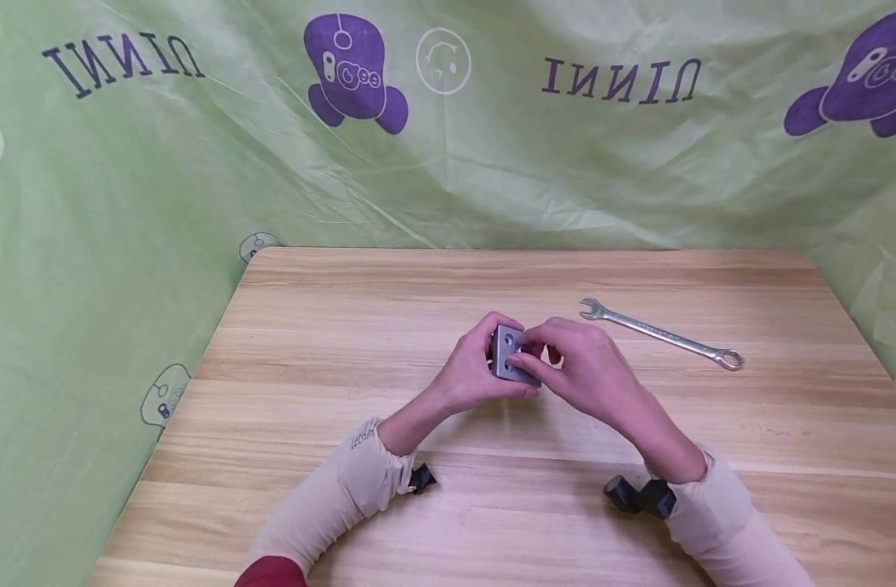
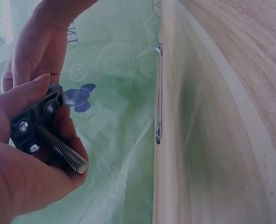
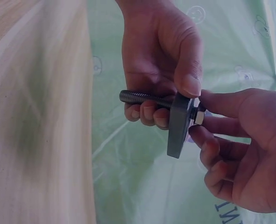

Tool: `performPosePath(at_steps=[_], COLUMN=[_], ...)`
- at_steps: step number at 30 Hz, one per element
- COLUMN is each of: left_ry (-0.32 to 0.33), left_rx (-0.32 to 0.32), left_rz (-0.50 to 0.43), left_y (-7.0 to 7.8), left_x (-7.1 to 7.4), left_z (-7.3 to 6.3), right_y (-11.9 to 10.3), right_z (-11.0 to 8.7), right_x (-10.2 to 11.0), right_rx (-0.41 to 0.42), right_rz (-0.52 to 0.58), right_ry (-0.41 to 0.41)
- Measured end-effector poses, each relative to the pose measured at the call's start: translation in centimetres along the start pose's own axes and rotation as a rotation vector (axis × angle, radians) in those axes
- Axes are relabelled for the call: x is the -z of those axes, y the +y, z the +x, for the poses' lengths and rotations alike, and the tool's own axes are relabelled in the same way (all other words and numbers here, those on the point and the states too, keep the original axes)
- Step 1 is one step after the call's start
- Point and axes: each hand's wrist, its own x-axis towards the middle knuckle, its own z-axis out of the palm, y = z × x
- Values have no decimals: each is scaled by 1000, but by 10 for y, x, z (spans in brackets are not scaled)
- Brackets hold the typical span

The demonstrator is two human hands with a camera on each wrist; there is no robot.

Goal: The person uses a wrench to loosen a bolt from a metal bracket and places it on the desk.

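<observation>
Head view: left hand [image 1: 473, 371], centre of frame, grips a small grey block [image 1: 500, 355] by its edges, thumb on one side and fingers on the opposite one. Block is off the bench [image 1: 492, 530], holed face showing. Right hand [image 1: 583, 363] just right of centre, thumb and forefinger nearly closed at that face; what they pinch is mostly hidden here. Wrench [image 1: 656, 333] lies on the bench, right of centre, open jaw end toward upper left, ring end toward lower right. Beige sleeves [image 1: 337, 497] on both forearms, a dark gadget [image 1: 638, 496] at the right cuff, green backdrop [image 1: 448, 187] across the top

Left wrist view: left hand at lower left, fingers curled round the block, at left of frame. Black ribbed back faces the camera, three bright round inserts in sight. Threaded bolt [image 2: 62, 148] sticks out of it toward lower right. Right hand at upper left, behind the block, its fingertips hidden. Wrench seen edge-on, right of centre

Right wrist view: block edge-on near centre, left hand above and behind it. Bolt runs through the block, thread pointing left, bright hex end on the right. Right hand at right, thumb and finger closed to a small gap, pinching that hex end
</observation>
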Motion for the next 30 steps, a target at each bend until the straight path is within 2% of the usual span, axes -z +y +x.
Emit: performPosePath(at_steps=[5, 17, 26, 30], left_ry=[-4, -8, -21, -27], left_rx=[6, -2, -4, -11], left_rz=[-6, -28, -52, -48], left_y=[0, -3, -4, -4], left_x=[1, 0, -2, -2], left_z=[0, 1, 0, 0], right_y=[2, 5, 9, 10], right_z=[0, 1, 2, 1], right_x=[1, 4, 2, 0], right_rx=[68, 169, 327, 360], right_rz=[31, 41, 63, 76], right_ry=[-1, -51, 9, 34])
